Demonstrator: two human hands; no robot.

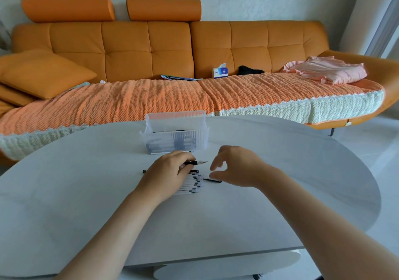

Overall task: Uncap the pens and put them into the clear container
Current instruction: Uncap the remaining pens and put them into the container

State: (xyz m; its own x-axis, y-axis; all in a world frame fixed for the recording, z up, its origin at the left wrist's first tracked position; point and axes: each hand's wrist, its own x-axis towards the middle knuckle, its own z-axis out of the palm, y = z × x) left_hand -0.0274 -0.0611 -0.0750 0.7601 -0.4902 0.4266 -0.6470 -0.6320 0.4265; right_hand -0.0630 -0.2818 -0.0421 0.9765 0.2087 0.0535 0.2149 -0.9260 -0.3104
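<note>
Forearms enter from the bottom edge of the frame, the left forearm and the right forearm, across a white table toward its middle. At centre, the left hand curls its fingers round an uncapped pen, whose bare tip points right. Just right of it, the right hand hovers with fingers loosely curved, thumb and forefinger apart, holding nothing. A black cap lies on the table below that thumb; whether they touch I cannot tell. Partly under the left hand lies a row of pens, side by side. Above the hands stands the clear container, with pens lying in its bottom. An orange sofa fills the upper frame, with a tissue box and a pink cloth on it.
</note>
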